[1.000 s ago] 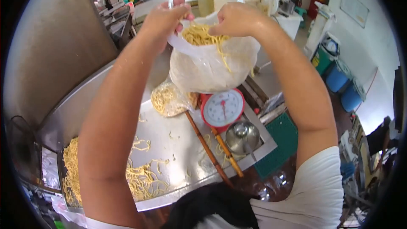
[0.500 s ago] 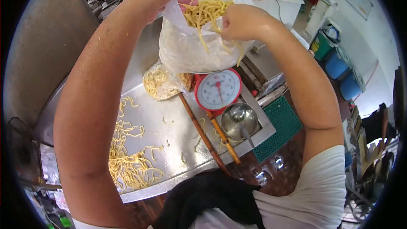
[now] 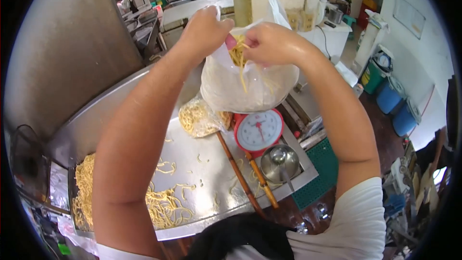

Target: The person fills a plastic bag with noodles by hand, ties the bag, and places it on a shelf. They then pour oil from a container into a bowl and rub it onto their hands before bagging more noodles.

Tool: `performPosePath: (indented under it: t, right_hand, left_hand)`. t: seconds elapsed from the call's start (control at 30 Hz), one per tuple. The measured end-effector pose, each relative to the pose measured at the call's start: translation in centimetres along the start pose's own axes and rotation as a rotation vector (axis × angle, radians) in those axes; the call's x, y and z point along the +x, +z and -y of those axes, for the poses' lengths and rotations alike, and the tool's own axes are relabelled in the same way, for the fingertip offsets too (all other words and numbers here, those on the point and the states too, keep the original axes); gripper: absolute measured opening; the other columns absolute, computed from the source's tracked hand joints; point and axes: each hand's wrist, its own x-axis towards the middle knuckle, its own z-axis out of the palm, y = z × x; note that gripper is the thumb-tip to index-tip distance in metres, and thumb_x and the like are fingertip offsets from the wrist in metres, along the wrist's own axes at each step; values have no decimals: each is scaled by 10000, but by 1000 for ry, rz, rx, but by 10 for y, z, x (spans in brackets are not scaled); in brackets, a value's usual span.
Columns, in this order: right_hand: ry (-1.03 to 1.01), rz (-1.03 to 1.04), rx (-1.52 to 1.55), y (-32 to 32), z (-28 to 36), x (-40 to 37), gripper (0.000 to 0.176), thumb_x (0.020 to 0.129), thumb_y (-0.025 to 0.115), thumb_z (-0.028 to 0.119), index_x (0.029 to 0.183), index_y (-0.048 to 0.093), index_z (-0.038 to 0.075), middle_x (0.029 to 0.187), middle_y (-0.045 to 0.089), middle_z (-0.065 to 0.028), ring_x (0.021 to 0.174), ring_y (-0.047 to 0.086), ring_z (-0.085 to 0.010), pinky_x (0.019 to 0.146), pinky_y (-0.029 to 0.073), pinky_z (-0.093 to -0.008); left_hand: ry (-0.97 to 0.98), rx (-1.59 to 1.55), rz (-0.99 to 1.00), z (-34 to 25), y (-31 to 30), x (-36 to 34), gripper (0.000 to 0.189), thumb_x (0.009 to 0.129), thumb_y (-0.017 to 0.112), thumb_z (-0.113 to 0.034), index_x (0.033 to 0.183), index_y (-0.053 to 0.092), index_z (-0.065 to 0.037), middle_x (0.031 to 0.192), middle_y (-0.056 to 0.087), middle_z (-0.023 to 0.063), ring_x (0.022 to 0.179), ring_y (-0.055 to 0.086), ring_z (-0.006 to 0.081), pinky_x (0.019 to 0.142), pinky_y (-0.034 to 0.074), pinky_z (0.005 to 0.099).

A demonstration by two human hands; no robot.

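Note:
A white plastic bag (image 3: 245, 86) full of yellow noodles (image 3: 237, 57) stands on the pan of a red dial scale (image 3: 259, 130). My left hand (image 3: 206, 31) is closed on the bag's rim at its left side. Across the opening, my right hand (image 3: 272, 44) has its fingers pinched around noodle strands by the rim; its palm side is hidden. One strand hangs down over the front of the bag. Beside the scale lies a clear bag of noodles (image 3: 196, 119).
Loose noodles (image 3: 166, 207) lie on the steel worktop (image 3: 207, 183), with a larger heap (image 3: 84, 192) at far left. Two wooden sticks (image 3: 240, 175) cross its front edge. A metal bowl (image 3: 272, 168) holds a ladle (image 3: 284, 171). Bins (image 3: 391, 96) stand at right.
My left hand has moved right, closer to my right hand, and the bag's opening has narrowed between them. Fewer noodles show at the top. The view has shifted, showing more of the background.

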Motion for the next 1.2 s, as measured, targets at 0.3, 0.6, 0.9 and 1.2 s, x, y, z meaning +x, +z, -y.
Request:
performPosePath:
  t: [0.3, 0.6, 0.9, 1.2]
  right_hand:
    - [171, -3, -270, 1, -62, 59, 442, 812, 582, 394, 1001, 706, 14, 1073, 665, -210, 987, 643, -322, 866, 493, -394]
    - [341, -563, -662, -47, -69, 3, 481, 727, 696, 305, 1132, 646, 49, 1115, 649, -195, 1013, 630, -335, 857, 513, -423]
    - [194, -700, -430, -24, -68, -34, 441, 747, 687, 382, 1015, 673, 32, 1014, 679, -176, 942, 654, -338, 806, 528, -430]
    - [198, -195, -398, 34, -18, -27, 428, 721, 685, 456, 870, 721, 57, 860, 690, -173, 782, 671, -328, 699, 530, -419]
  left_hand:
    - [-461, -1127, -93, -6, -35, -18, 245, 878, 653, -234, 938, 492, -59, 574, 429, -13, 443, 475, 138, 515, 497, 355]
    - [-509, -1181, -171, 23, -34, -28, 223, 867, 658, -226, 934, 523, -63, 599, 484, -8, 468, 473, 127, 578, 507, 354]
    - [-440, -1060, -31, 35, -29, -29, 260, 880, 656, -271, 1042, 576, -84, 700, 546, -18, 635, 585, 123, 605, 506, 306]
    - [-430, -918, -41, 23, -25, -40, 296, 919, 594, -229, 1160, 585, -58, 720, 538, -23, 706, 597, 118, 663, 500, 272]
